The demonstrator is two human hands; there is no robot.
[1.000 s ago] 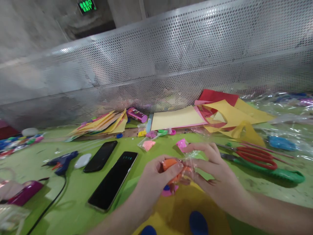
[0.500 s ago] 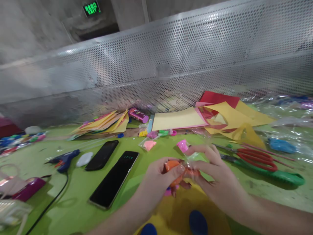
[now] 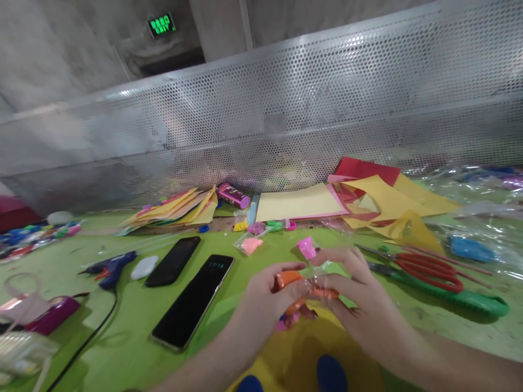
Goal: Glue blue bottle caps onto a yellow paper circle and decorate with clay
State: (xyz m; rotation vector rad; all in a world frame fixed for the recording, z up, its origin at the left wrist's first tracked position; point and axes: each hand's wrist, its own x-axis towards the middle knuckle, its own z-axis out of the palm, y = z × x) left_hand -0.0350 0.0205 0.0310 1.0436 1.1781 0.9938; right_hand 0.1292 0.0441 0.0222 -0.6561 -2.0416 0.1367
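Note:
Fingers of my left hand point(image 3: 261, 299) are wrapped round a lump of orange modelling clay point(image 3: 288, 280), above the yellow sheet. Opposite it, my right hand point(image 3: 363, 305) pinches more orange clay point(image 3: 324, 291) with clear plastic wrapping about it. Whether the two orange parts are joined is hidden by the fingers. Beneath the hands lies a yellow sheet point(image 3: 294, 354) bearing two dark blue ovals point(image 3: 332, 373). Something pink and blue point(image 3: 281, 322) shows just below the left fingers. A pink clay packet point(image 3: 306, 247) lies beyond my right fingertips.
Left of my hands are a phone point(image 3: 194, 302), a second black phone point(image 3: 174, 261) and a glue gun point(image 3: 112, 268). Red-handled scissors point(image 3: 429, 271) and green-handled scissors point(image 3: 457, 298) lie at right. Coloured paper point(image 3: 300, 202) lies along the perforated metal screen point(image 3: 229, 125).
The view has shifted slightly. My hands remain together on the orange clay, and the orange part at my right fingers shows a little more clearly.

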